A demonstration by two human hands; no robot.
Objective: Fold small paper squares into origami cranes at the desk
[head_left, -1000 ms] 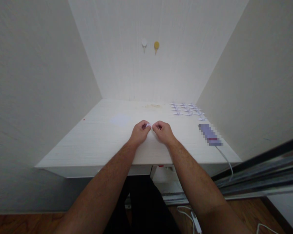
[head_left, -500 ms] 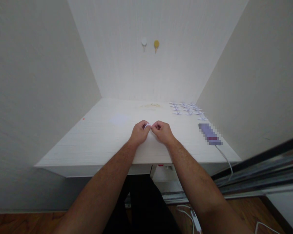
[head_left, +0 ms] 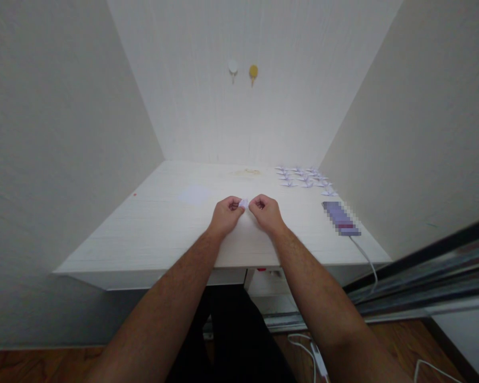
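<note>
From my seat I set the clock on the paper (head_left: 243,203), with twelve towards the back wall. The paper sits at the very centre, a little back from the near edge of the bench (head_left: 139,239). It is a small, pale piece, white with a faint lilac cast, and it looks folded into a narrow, angular scrap. Its creases and the number of layers are too small for me to read, and part of it is hidden by fingers.

I have the left hand (head_left: 226,214) coming in from eight o'clock, its thumb and curled forefinger pinching the paper from the side. The right hand (head_left: 265,213) comes in from four o'clock with fingers curled and thumb and forefinger tips pointed at the paper's other side; I cannot tell whether those tips grip its edge or only sit just beside it.

At two o'clock, well apart from the hands, I see a cluster of cranes (head_left: 303,178) in loose rows, with spiky points and the same white-lilac tone. Near three o'clock lies a pixelated purple slab (head_left: 340,218), its white cord (head_left: 365,251) running over the bench's near edge at four. At twelve a brownish stain (head_left: 248,172) marks the bench, and above it a white hook (head_left: 233,67) and a yellow hook (head_left: 253,71) are on the wall.
</note>
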